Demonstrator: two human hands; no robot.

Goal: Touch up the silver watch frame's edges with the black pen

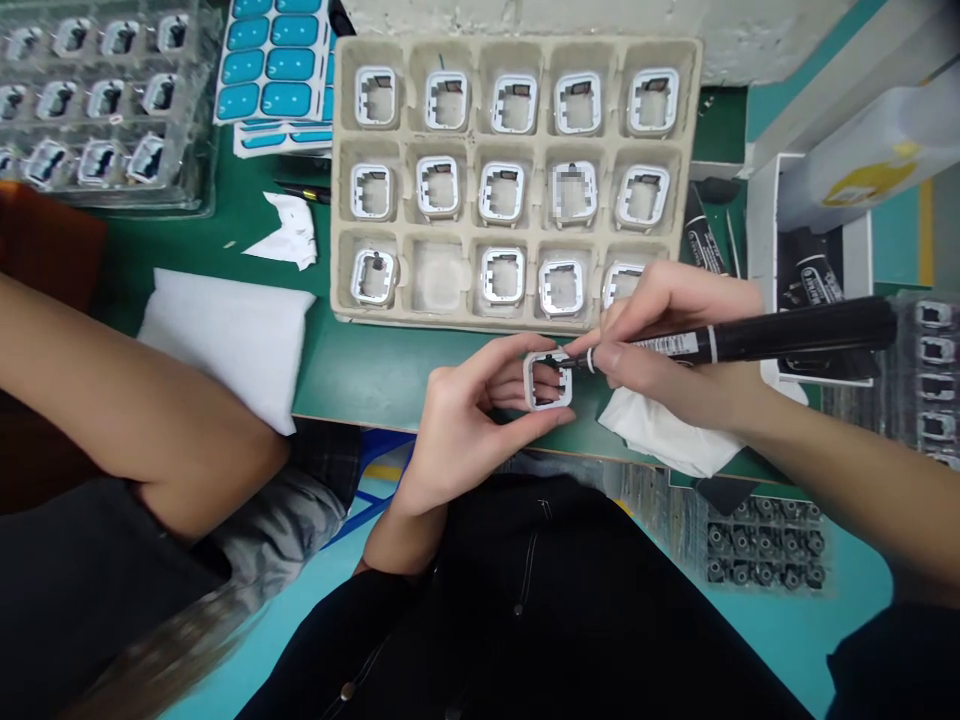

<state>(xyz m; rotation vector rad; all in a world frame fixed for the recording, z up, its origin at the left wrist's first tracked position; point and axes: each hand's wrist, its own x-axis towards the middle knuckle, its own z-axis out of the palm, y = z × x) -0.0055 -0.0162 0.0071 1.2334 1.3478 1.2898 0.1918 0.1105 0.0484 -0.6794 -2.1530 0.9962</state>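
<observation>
Green matting covers the worktop, which ends at a teal floor below and a pale wall at the top. At its middle lies a beige pulp tray with three rows of five pockets. Fourteen pockets each hold a small white square frame; the second pocket of the near row is bare, and one frame in the middle row is blurred out.

Just in front of the tray, the left hand is curled, with thumb and fingers pinching one more white frame by its sides, holding it above the worktop's near edge. The right hand is closed around a black marker, whose tip touches the top rim of that frame. Under the right wrist lies a crumpled white wipe.

A clear plastic tray at the far left holds rows of small dark-and-white parts. Beside it lie sheets of blue stickers. A white folded cloth and a torn scrap of paper rest left of the pulp tray. At the right stands a white box with black packets inside, and near it another clear tray of parts. A co-worker's bare arm crosses the left side.
</observation>
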